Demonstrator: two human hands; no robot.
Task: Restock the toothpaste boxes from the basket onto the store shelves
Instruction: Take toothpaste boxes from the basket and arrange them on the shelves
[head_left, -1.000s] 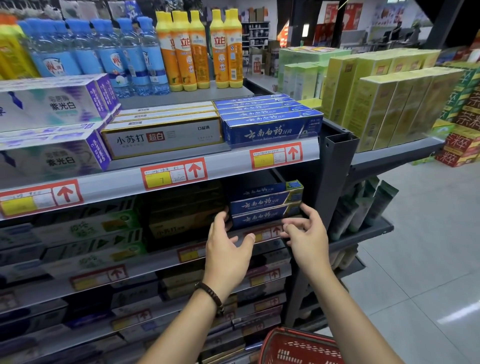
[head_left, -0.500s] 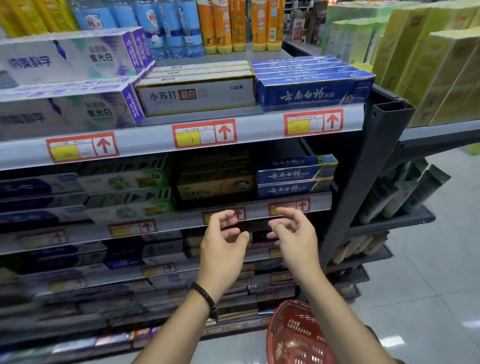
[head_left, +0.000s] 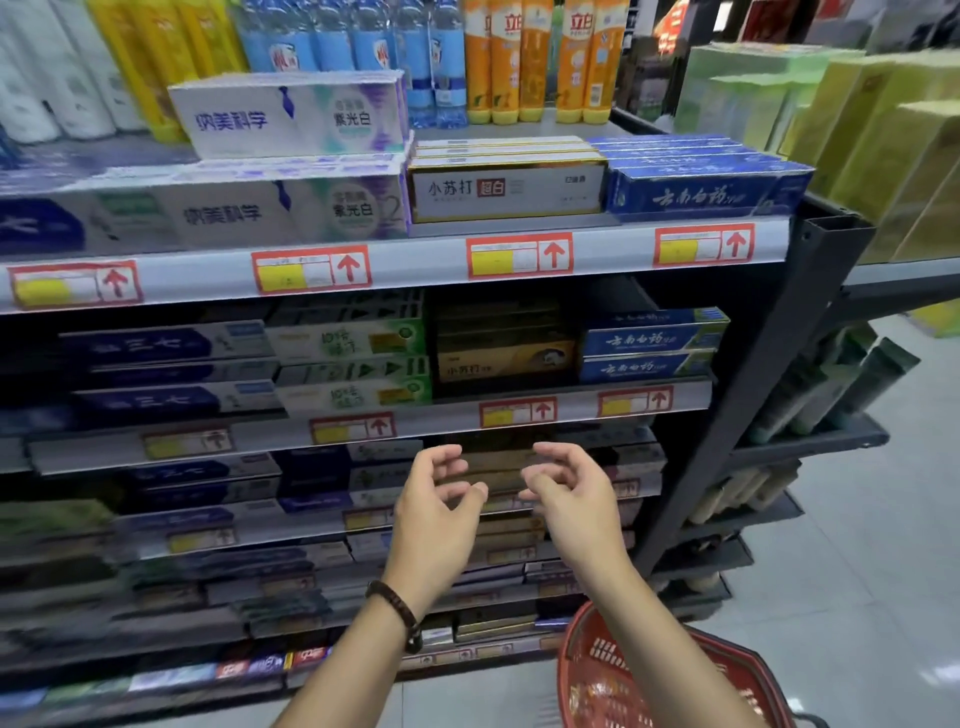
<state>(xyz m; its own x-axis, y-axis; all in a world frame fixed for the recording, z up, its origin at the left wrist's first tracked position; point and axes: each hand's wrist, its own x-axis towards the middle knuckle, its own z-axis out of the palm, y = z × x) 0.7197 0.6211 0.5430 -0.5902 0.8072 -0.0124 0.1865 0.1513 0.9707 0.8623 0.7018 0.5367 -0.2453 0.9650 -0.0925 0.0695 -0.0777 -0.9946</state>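
Blue toothpaste boxes (head_left: 649, 345) lie stacked at the right end of the second shelf (head_left: 571, 410). More of the same blue boxes (head_left: 701, 192) sit on the top shelf. My left hand (head_left: 436, 499) and my right hand (head_left: 571, 493) hover side by side in front of the third shelf, below the blue stack, fingers loosely curled and holding nothing. A dark bead bracelet is on my left wrist. The red basket (head_left: 576, 654) stands on the floor at the bottom right, partly hidden by my right forearm; its contents are not visible.
White-purple boxes (head_left: 291, 117), white-gold boxes (head_left: 506, 189), green-white boxes (head_left: 353, 340) and dark gold boxes (head_left: 506, 358) fill the shelves. Detergent bottles (head_left: 519, 57) stand behind. A dark upright post (head_left: 753, 395) ends the shelving; yellow-green cartons (head_left: 883, 135) and grey floor lie to the right.
Both hands have drawn back from the blue stack on the second shelf and dropped lower, empty. The view has pulled back and tilted down, showing more of the basket.
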